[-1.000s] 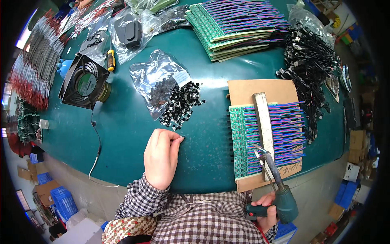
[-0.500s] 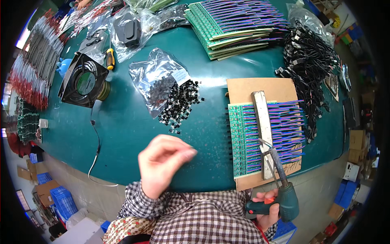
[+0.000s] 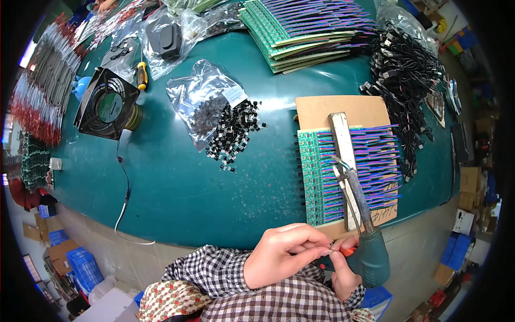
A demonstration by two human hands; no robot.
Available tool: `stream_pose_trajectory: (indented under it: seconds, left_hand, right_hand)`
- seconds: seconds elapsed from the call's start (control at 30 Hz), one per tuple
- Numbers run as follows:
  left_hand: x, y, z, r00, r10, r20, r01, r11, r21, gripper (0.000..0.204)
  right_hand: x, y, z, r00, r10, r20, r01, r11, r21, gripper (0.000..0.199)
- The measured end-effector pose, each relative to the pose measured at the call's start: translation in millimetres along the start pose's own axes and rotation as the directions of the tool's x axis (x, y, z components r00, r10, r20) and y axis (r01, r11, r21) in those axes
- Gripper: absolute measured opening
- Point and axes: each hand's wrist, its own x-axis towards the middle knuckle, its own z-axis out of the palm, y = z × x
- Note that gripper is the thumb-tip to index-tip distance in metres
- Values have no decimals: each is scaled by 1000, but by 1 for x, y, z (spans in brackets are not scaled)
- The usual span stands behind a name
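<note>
- Left hand point(image 3: 284, 257): fingers curled, fingertips point(image 3: 322, 250) pinched together at the right hand's thumb, near the table's front edge. Whether anything small sits in the pinch cannot be told.
- Right hand point(image 3: 343, 273): closed round the grip of a dark green soldering gun point(image 3: 370, 252), with an orange trigger part showing at the fingers. The gun's metal barrel points up and away, its tip over the board strip.
- Board strip point(image 3: 348, 174): a row of green circuit boards with purple and blue wires, lying on a brown cardboard sheet point(image 3: 343, 110). A pale flat bar point(image 3: 342, 145) lies across the boards, running front to back.
- Containers: an open clear plastic bag point(image 3: 201, 104) at table centre holds small black components; more of them point(image 3: 233, 137) are spilled on the table just beside its mouth. A second clear bag point(image 3: 166, 40) further back holds a dark block-shaped part.
- Around: a black square fan point(image 3: 105, 104) at the left, its cable trailing over the table edge; a yellow-handled screwdriver point(image 3: 141, 75) behind it; stacked green boards point(image 3: 306, 32) at the back; a heap of black cables point(image 3: 407, 80) at the right.
- Green table point(image 3: 177, 188): nothing lies between the hands and the board strip.
</note>
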Motion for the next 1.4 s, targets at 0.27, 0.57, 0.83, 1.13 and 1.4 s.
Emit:
stream_pose_trajectory:
  seconds: [0.27,0.57,0.83,1.13,1.4]
  left_hand:
    - [-4,4,3,998,64,24,-67,976,207,16]
    - [-4,-4,-2,991,-39,132,30,997,76,16]
    - [-6,-14,-12,908,-279,-312,258,960,-108,9]
    - [18,-31,-14,875,-395,-278,339,912,-230,12]
    - [21,-32,-14,876,-393,-280,327,910,-254,10]
  right_hand:
    - [-3,5,-3,998,-32,52,35,998,-51,28]
    - [-4,4,1,1000,22,-12,-23,999,-23,34]
    - [-5,7,-8,996,-66,-60,65,998,-28,29]
    - [-35,12,-34,998,68,11,-68,998,3,53]
    - [-50,16,-46,986,167,-24,-165,983,83,48]
